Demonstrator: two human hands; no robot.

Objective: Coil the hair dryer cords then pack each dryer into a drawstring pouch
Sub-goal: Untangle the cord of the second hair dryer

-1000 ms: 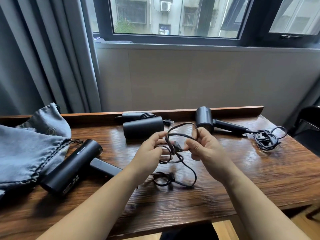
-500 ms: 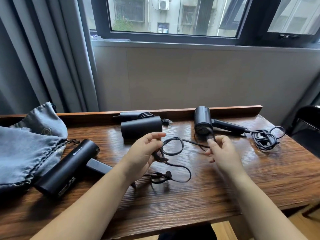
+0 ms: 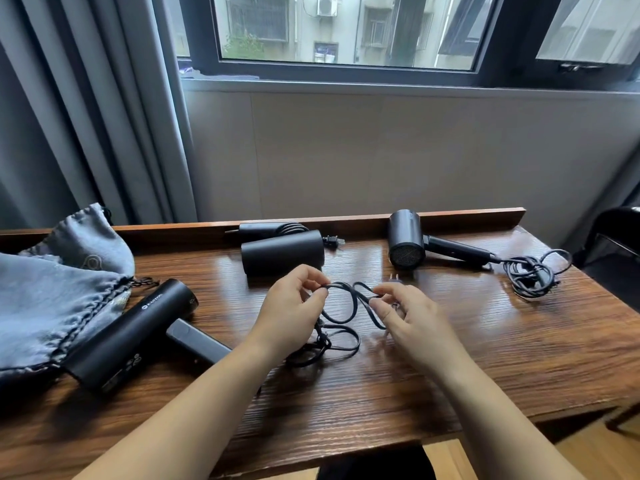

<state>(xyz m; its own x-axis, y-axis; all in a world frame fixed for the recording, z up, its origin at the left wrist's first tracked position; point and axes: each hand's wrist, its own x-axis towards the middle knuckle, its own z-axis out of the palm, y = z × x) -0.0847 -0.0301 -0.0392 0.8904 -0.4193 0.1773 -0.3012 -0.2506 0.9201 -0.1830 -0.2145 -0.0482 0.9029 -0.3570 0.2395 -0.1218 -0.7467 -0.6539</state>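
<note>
Three black hair dryers lie on the wooden table (image 3: 450, 368). The near-left dryer (image 3: 131, 336) lies beside the grey drawstring pouches (image 3: 52, 299); its black cord (image 3: 343, 306) runs to the middle of the table. My left hand (image 3: 294, 306) pinches a loop of this cord between thumb and fingers. My right hand (image 3: 405, 313) pinches the cord near its plug (image 3: 394, 279), whose prongs point up. The slack lies in loose loops under my hands. A second dryer (image 3: 282, 252) with a wound cord lies at the back. A third dryer (image 3: 407, 244) lies at the back right with a tangled cord (image 3: 530, 275).
A raised wooden lip (image 3: 467, 216) runs along the table's back edge below the wall and window. Grey curtains (image 3: 86, 116) hang at the left. A dark chair (image 3: 613, 247) stands off the right end of the table.
My right hand had let the cord go and reached toward the back; now it has come back and pinches the cord near the plug. My left hand has kept hold of its loop.
</note>
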